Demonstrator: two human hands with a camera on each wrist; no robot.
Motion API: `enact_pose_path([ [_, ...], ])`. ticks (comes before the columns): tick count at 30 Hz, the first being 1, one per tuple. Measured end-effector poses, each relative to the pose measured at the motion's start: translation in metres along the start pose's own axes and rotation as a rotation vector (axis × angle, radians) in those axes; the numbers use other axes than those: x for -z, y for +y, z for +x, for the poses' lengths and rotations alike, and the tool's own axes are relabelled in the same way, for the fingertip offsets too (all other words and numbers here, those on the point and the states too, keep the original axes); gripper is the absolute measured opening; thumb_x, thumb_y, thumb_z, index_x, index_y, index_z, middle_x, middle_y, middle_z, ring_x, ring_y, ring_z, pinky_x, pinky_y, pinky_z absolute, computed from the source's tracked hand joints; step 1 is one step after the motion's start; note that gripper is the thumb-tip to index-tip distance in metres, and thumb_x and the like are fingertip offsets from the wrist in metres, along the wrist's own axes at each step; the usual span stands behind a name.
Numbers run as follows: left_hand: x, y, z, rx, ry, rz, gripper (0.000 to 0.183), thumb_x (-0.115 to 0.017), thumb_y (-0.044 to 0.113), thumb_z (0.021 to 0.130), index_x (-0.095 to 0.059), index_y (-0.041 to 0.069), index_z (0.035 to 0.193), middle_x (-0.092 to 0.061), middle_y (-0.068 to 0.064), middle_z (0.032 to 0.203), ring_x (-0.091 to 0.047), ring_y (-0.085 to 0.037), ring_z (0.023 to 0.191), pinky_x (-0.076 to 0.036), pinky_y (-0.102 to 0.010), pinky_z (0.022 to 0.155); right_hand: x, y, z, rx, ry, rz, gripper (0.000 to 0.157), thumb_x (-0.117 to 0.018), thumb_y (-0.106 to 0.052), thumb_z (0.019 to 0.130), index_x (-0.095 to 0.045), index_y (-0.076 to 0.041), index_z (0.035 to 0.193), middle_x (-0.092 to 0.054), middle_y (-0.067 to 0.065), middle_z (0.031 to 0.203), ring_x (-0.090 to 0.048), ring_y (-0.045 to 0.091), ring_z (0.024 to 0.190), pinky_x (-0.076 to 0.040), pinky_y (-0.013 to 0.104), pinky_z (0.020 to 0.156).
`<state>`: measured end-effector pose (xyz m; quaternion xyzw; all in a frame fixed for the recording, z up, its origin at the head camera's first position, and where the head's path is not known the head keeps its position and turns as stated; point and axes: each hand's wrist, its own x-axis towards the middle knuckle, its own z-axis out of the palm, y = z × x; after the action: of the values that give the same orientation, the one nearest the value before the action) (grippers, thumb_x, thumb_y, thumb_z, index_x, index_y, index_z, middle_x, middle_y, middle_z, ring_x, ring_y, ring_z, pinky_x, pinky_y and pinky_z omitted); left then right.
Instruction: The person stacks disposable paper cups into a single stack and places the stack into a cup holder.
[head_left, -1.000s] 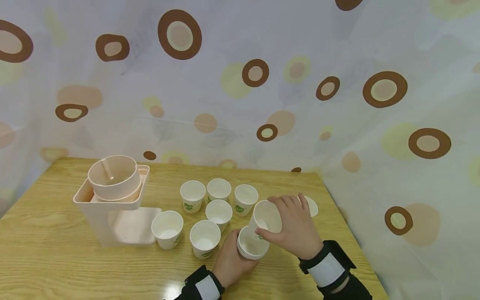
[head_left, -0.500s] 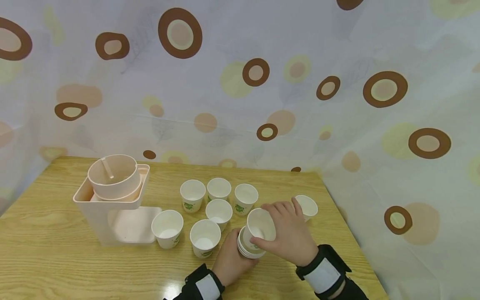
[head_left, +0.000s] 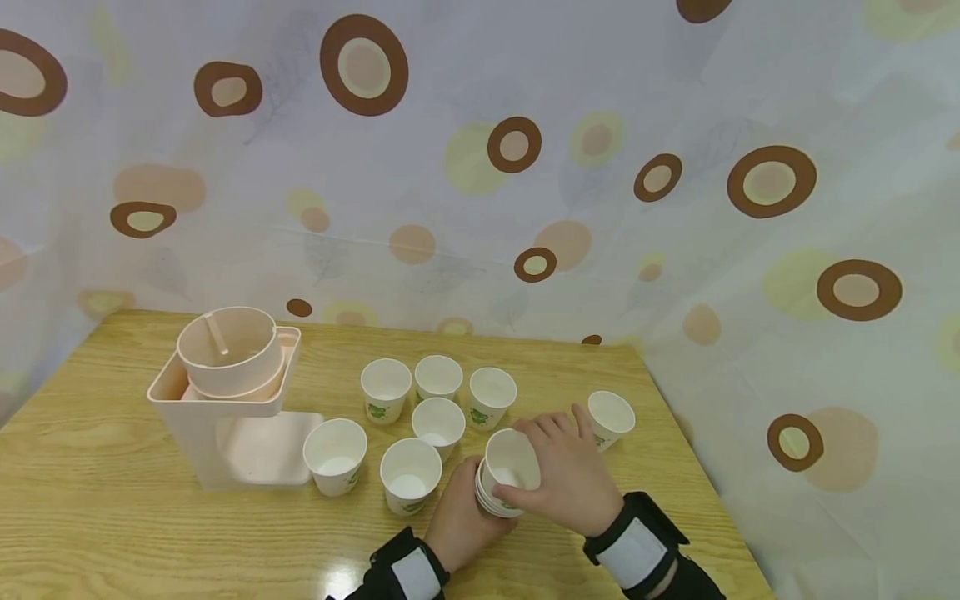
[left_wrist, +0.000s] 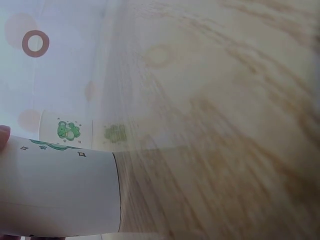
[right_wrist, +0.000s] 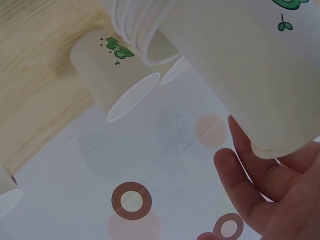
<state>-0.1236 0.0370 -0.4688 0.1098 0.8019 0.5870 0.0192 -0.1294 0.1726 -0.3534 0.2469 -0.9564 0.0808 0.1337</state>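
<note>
My left hand grips a stack of nested white paper cups near the front of the table. Its lowest cup fills the lower left of the left wrist view, with a fingertip at its edge. A single paper cup with a green print is pinched by its rim in my right hand, between thumb and fingers. That cup's lower end sits inside the mouth of the stack. In the right wrist view, the stack's layered rims surround the base of the held cup.
Several upright paper cups, such as one in front, one at the back and one at left, stand left of my hands. Another cup stands at right. A pale pink stand bears a round bowl at far left.
My right hand has moved down and left, bringing its cup deeper into the stack. The cup at right has come out from behind that hand. My left hand stays put.
</note>
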Motion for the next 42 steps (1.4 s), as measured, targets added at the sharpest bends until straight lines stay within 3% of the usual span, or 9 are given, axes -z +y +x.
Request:
enact_pose_path([
  [23, 0.001, 0.001, -0.001, 0.017, -0.012, -0.023, 0.072, -0.078, 0.018, 0.063, -0.045, -0.006, 0.123, -0.056, -0.02, 0.118, -0.055, -0.031, 0.107, -0.046, -0.054, 0.094, -0.02, 0.001, -0.003, -0.031, -0.074, 0.012, 0.066, -0.073, -0.052, 0.062, -0.065, -0.003, 0.106, -0.069, 0.009, 0.098, -0.057, 0.029, 0.098, -0.027, 0.067, 0.103],
  [32, 0.0, 0.0, 0.0, 0.027, -0.01, 0.002, 0.074, -0.078, 0.02, 0.064, -0.045, -0.007, 0.124, -0.056, -0.021, 0.118, -0.055, -0.031, 0.107, -0.047, -0.053, 0.094, -0.026, 0.002, -0.005, -0.042, -0.107, 0.031, 0.067, -0.073, -0.051, 0.061, -0.063, -0.005, 0.108, -0.066, 0.008, 0.1, -0.056, 0.028, 0.099, -0.033, 0.062, 0.1],
  [42, 0.0, 0.0, -0.001, 0.017, -0.007, 0.021, 0.071, -0.077, 0.021, 0.065, -0.046, -0.006, 0.123, -0.056, -0.021, 0.117, -0.055, -0.032, 0.107, -0.047, -0.053, 0.094, -0.03, 0.001, -0.005, -0.081, -0.164, 0.084, 0.068, -0.074, -0.05, 0.063, -0.062, -0.004, 0.111, -0.067, 0.011, 0.105, -0.057, 0.029, 0.102, -0.03, 0.064, 0.102],
])
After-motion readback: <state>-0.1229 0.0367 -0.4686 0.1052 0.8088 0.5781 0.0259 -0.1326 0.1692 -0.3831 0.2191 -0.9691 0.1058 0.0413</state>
